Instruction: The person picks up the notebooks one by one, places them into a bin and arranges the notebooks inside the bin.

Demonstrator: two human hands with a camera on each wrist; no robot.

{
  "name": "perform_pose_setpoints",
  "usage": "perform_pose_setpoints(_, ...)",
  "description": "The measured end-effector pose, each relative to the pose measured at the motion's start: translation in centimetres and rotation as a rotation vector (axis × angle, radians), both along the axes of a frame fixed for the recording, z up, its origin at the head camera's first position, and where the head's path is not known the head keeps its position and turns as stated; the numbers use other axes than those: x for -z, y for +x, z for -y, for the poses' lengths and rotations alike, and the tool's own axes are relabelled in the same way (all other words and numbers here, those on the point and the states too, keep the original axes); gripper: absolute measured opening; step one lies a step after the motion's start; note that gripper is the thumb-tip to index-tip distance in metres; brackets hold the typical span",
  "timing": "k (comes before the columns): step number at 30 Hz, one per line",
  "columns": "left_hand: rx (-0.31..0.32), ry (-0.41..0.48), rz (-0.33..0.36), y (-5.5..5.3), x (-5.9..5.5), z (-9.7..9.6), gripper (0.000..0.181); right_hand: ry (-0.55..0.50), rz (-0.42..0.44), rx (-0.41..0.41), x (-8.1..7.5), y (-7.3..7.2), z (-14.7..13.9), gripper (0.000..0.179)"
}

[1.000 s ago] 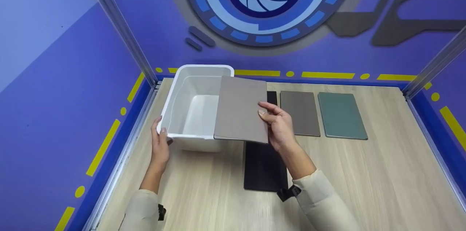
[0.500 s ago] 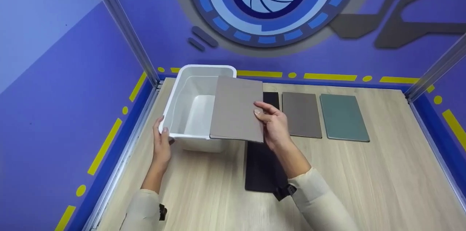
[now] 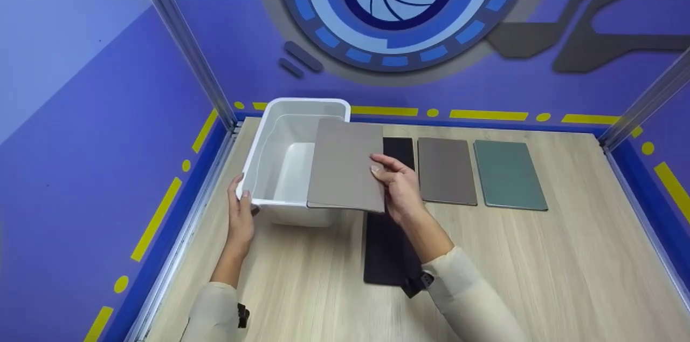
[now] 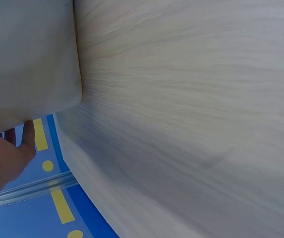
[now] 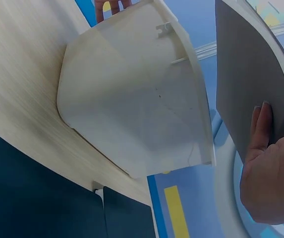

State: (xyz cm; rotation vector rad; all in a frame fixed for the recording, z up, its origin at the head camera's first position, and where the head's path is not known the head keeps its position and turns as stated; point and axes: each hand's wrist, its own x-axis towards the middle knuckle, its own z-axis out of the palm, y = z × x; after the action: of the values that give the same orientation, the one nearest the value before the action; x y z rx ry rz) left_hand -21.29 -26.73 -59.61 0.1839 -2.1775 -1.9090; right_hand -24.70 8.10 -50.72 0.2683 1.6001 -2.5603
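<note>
In the head view my right hand [image 3: 401, 188] pinches a taupe notebook [image 3: 345, 164] by its right edge, thumb on the cover. It hangs nearly flat over the right side of a white plastic bin [image 3: 299, 216], overlapping the rim in this view. The right wrist view shows the fingers [image 5: 262, 126] under the notebook [image 5: 246, 74], raised above the bin's edge. My left hand [image 3: 241, 223] grips the bin's near left corner at the rim. The left wrist view has this hand [image 4: 5, 158] against the bin wall [image 4: 32, 54]. The visible bin floor is bare.
Right of the bin lie a grey-brown notebook [image 3: 447, 172] and a green notebook [image 3: 511, 175]. Two black notebooks, one in front [image 3: 385, 250] and one behind [image 3: 400, 146], lie partly under my right arm and the held notebook. Printed blue walls enclose the wooden table [image 3: 582, 255].
My right hand has carried the taupe notebook a little further left over the bin. My left hand keeps its grip on the corner.
</note>
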Motion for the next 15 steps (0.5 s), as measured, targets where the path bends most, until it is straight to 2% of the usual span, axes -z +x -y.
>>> perform_pose_setpoints(15, 0.011, -0.003, 0.010, 0.0, 0.0, 0.1, 0.053, 0.031, 0.010, -0.047, 0.5, -0.5, 1.8, 0.037)
